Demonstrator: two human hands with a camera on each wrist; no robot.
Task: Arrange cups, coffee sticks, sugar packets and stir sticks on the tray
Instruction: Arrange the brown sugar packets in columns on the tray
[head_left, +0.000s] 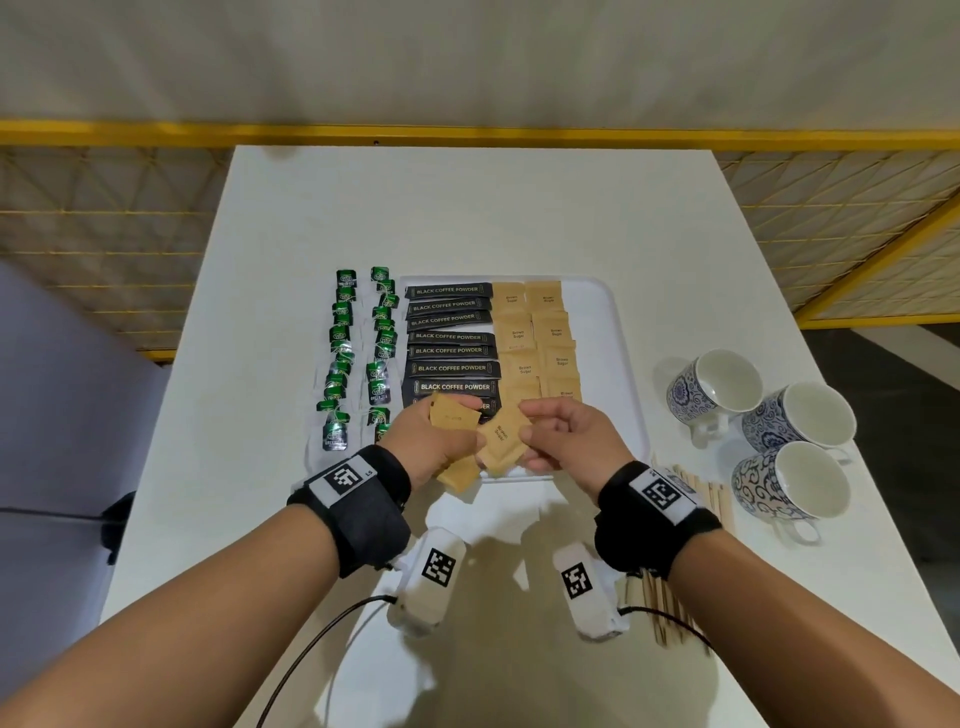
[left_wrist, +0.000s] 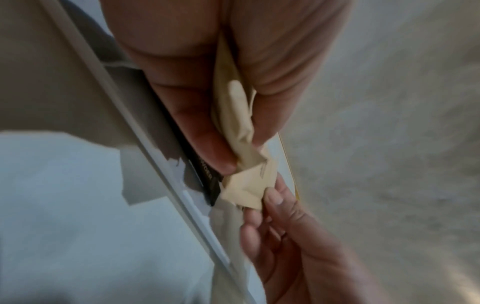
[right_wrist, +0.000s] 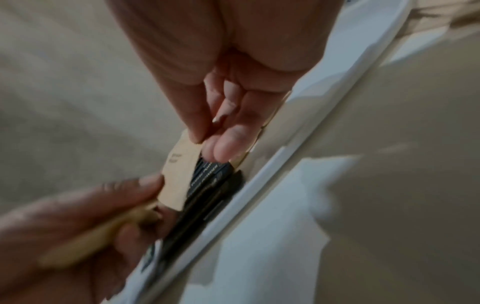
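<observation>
Both hands above white tray's (head_left: 626, 364) near edge: left hand (head_left: 434, 441) grips tan sugar packets (head_left: 454, 415), right hand (head_left: 563, 434) pinches one creased "Brown Sugar" packet (head_left: 501, 434).

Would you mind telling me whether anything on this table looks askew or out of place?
Mostly tidy. The coffee sticks and sugar packets lie in neat columns on the tray. The cups stand off the tray to its right, and the tea bags lie off its left edge.
</observation>
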